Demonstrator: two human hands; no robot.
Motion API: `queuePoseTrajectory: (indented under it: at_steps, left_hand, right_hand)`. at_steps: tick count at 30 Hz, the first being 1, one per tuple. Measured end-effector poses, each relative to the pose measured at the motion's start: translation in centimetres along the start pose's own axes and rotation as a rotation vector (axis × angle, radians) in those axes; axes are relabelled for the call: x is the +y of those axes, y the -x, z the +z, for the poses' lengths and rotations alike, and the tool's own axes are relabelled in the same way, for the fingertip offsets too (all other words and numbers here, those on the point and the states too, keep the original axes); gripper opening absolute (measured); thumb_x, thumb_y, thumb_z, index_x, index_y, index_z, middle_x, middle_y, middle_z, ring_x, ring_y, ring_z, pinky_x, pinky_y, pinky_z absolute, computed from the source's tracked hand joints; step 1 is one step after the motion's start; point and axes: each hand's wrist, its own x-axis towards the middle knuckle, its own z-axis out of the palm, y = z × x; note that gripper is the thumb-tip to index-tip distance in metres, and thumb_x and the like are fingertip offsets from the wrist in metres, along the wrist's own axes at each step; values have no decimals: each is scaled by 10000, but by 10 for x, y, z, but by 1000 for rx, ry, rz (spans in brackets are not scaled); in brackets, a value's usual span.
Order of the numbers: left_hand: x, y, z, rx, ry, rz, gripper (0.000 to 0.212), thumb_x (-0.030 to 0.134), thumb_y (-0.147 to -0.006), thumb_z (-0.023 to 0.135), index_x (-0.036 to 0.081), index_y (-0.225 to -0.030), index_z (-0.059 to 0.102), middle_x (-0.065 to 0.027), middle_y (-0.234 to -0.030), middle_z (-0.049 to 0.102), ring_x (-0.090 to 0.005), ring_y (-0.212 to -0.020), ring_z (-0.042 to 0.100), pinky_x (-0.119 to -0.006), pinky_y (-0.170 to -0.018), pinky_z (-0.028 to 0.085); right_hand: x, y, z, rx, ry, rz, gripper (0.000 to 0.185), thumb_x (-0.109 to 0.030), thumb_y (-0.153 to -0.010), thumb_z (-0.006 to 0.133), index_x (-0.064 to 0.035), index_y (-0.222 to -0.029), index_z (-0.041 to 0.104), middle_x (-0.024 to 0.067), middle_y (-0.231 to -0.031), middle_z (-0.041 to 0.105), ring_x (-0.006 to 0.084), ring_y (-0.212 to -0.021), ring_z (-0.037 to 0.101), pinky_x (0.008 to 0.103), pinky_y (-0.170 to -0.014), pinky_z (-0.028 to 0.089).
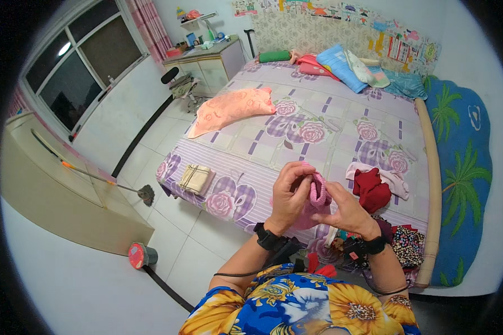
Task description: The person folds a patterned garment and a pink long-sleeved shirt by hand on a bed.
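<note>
A small pink knitted garment with a ribbed, striped edge is held up over the near part of the bed. My left hand grips its upper edge between thumb and fingers. On its other side, my right hand has its fingers at the rim and its thumb lower down; whether it pinches the cloth cannot be told. Right of my hands, a crumpled dark red cloth lies partly on a pale pink garment. Folded cream cloth lies at the bed's left near edge.
A peach pillow lies on the flowered bedsheet. Folded bedding is at the bed's head. Patterned clothes lie at the near right corner, beside a long beige roll. A mop and a lidded bucket are at left.
</note>
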Motion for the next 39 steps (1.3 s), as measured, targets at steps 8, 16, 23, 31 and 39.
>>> queuePoseTrajectory:
  at_steps: [8,16,23,31,39]
  left_hand:
    - [-5,-41,-69,-120,79,-60,456,-85,-831,542,7,-1269,456,-81,-1251,393,-159,-1063,511,-272,-869,486]
    - [-61,-89,-160,-115,70,-88,642,0,-760,645,25,-1344,379,-108,-1309,366,-168,-1102,490,-241,-849,456]
    - [-76,-131,-194,-216,-71,20,638,80,-799,667,19,-1356,361,-103,-1323,355,-166,-1128,463,-269,-899,428]
    - [-88,-144,-210,-379,220,-207,551,162,-870,575,-9,-1347,358,-152,-1293,425,-233,-1168,452,-332,-1002,343]
    - [-102,-131,-227,-393,-171,150,592,199,-806,636,-20,-1300,395,-219,-1328,406,-359,-1220,419,-388,-1010,353]
  right_hand:
    - [-32,-71,32,130,-36,26,242,-46,-802,490,-4,-1023,576,185,-869,614,345,-829,597,367,-755,464]
    - [-38,-168,83,160,-266,94,315,-56,-871,404,18,-1144,541,111,-883,638,144,-822,582,294,-750,467]
    - [-37,-208,111,243,-513,193,329,-130,-963,411,21,-1242,497,47,-1106,573,110,-984,522,246,-865,420]
    - [-32,-248,121,447,-772,305,306,-209,-971,418,-11,-1173,535,26,-935,604,76,-751,568,206,-602,462]
    - [-43,-288,106,756,-782,222,252,-247,-979,377,-43,-1029,515,55,-759,579,149,-550,576,259,-412,448]
